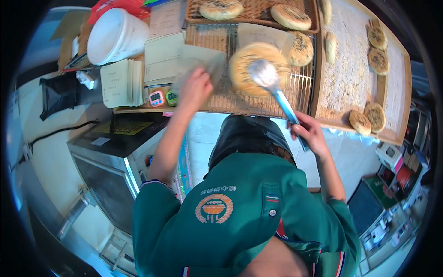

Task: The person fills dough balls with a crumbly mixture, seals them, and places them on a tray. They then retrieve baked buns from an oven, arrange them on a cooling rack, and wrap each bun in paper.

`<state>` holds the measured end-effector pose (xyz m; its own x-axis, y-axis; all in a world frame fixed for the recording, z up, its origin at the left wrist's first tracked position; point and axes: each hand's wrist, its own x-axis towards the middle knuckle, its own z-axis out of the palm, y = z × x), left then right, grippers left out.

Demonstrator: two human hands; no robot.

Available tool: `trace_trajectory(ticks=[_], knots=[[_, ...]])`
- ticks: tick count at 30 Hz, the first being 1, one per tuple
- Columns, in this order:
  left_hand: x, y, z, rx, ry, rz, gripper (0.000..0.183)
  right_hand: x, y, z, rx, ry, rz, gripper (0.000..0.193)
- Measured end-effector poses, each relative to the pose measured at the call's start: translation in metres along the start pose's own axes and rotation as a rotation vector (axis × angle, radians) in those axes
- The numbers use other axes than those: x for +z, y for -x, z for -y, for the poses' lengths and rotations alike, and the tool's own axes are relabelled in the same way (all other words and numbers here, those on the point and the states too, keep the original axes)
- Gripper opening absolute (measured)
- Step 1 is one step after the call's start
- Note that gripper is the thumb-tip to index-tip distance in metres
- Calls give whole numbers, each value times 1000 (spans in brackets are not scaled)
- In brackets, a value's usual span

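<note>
Two hands are engaged, one on each side of a large round bread (241, 73). Clock positions are read from this bread, with 12 o'clock pointing away from the person.

Right hand (309, 133): at 5 o'clock, closed around the handle of a metal serving tool (283, 104). The tool's broad, shiny end lies across the bread; whether it grips the bread cannot be told.

Left hand (197, 87): between 8 and 9 o'clock, fingers narrow, holding a pale paper bag (203, 57). Motion blur hides the exact finger contact.

Bread position: over a wire rack (304, 88); resting or raised cannot be determined. A brown paper sheet (265, 33) shows at 12 o'clock, just beside the bread. A seeded bread (301, 50) lies at 2 o'clock on the rack.

Surroundings: a wicker basket (256, 15) at 12 o'clock carries two breads; a wooden tray (350, 78) at 3 o'clock carries smaller ones. Toward 9 o'clock stand a white bucket (105, 38) and a stack of paper bags (119, 84). A pink timer (156, 98) and a green timer (171, 97) sit near the left hand.
</note>
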<state>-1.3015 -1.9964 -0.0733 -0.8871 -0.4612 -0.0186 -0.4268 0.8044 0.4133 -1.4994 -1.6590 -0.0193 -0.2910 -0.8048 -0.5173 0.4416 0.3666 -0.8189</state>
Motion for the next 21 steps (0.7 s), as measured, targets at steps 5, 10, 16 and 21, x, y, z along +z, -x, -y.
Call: trace_trajectory(ticks=[5, 10, 16, 21], knots=[[41, -10, -34, -134, 492, -36, 12, 14, -20, -16, 106, 42, -45, 47], [39, -6, -39, -31, 523, -202, 10, 11, -16, -4, 76, 457, -103, 47], [22, -9, -55, 119, 306, -192, 13, 9, -25, 23, 120, 422, 49, 37], [17, -8, -48, -48, 687, -261, 16, -1, -25, 26, 199, 35, 173, 31]])
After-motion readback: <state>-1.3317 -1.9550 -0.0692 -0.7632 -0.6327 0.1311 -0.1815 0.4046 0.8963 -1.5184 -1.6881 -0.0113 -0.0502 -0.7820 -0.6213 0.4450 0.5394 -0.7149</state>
